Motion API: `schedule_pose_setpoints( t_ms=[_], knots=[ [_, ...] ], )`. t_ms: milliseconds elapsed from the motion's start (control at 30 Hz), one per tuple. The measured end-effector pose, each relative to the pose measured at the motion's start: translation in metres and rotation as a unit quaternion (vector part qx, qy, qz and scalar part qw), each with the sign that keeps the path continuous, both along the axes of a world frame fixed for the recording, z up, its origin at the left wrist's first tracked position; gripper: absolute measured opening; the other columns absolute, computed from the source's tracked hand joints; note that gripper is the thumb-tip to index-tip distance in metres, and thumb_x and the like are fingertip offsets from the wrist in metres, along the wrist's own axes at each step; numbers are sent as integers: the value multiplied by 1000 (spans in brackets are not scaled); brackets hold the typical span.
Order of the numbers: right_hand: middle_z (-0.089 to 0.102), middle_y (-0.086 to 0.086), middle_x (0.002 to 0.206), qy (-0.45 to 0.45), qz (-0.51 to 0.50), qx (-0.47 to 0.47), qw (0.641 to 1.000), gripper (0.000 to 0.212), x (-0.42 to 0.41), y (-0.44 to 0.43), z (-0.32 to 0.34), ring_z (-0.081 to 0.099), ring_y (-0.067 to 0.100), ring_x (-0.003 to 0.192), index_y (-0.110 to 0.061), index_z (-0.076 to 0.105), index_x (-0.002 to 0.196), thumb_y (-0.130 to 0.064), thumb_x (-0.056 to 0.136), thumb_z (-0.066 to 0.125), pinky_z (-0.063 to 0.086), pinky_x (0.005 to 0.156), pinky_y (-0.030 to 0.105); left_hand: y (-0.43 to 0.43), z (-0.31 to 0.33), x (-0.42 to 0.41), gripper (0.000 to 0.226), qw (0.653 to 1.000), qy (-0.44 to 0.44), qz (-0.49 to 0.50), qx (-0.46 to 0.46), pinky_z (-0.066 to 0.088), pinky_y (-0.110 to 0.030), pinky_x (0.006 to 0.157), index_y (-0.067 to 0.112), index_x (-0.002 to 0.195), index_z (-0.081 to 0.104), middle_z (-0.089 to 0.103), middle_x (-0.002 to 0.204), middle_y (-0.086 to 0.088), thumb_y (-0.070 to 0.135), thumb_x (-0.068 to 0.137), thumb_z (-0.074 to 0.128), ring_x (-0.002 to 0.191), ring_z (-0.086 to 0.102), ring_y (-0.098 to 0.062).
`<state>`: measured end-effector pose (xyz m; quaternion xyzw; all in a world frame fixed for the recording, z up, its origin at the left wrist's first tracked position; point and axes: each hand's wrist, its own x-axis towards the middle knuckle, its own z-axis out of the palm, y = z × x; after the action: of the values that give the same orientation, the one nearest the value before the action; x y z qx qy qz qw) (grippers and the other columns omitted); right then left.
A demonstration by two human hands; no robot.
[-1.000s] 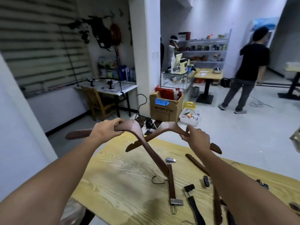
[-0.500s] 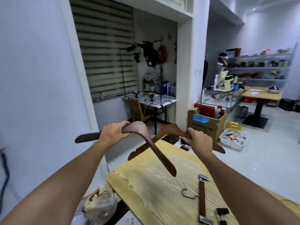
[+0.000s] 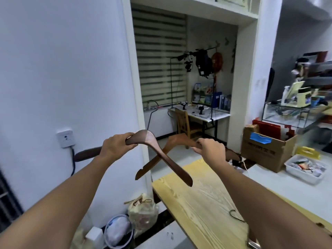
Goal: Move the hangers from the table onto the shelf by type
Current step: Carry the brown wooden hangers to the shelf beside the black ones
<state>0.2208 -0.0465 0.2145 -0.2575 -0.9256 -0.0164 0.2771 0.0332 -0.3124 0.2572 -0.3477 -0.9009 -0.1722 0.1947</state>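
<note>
Found left grip [image 3: 115, 146] wrapped round the left arm of a dark wooden coat hanger [image 3: 176, 169], just left of its peak, with the wire hook [image 3: 150, 121] pointing up and away. Found right grip [image 3: 210, 150] clamped on the right arm of a lighter brown wooden hanger [image 3: 150, 164].

Noted both hangers held in the air, clear of the bench [image 3: 197, 203], above and beyond its far left corner. Noted long axes running left to right, free ends sloping down and crossing between the two grips, dark one in front. Cannot tell whether touching at the crossing.

Sighted no shelf with certainty; a dark slatted frame [image 3: 7, 200] at the near left edge is possibly it. Judged carry stage in hand, one type in both grips. Judged left grip the nearer if the shelf lies left. Advise uncrossing the free ends before setting down, to avoid snagging.

Lying on the bench, near right: a loose metal hook [image 3: 235, 215] and a metal clip [image 3: 253, 245].
</note>
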Motion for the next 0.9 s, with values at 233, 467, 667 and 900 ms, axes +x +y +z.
schedule_pose_setpoints(
  t_ms=[233,467,667,900],
  knots=[
    [67,0,84,13,65,1,998,28,-30,-43,-3,65,23,79,-20,59,93,-48,90,57,33,57,27,-77,-6,16,40,996,-27,88,7,44,-31,80,39,124,54,69,109,7,50,86,58,103,63,-21],
    [69,3,92,5,152,-14,988,32,-68,-89,1,66,27,88,-20,62,99,-50,90,55,35,60,28,-152,-16,56,41,970,-59,226,66,43,-31,78,40,123,54,69,109,4,52,84,60,103,63,-24],
    [69,0,88,-3,261,-21,965,35,-81,-137,-5,67,25,83,-21,63,98,-54,90,53,37,60,27,-210,-27,116,41,940,-53,328,81,46,-32,75,35,123,54,70,101,4,49,85,60,95,64,-22],
    [69,2,84,-23,370,-19,929,33,-71,-196,-25,66,27,78,-19,62,96,-51,92,51,33,59,26,-262,-49,217,42,889,-61,448,78,49,-36,81,35,123,56,70,109,3,46,83,63,103,63,-25]
  ],
)
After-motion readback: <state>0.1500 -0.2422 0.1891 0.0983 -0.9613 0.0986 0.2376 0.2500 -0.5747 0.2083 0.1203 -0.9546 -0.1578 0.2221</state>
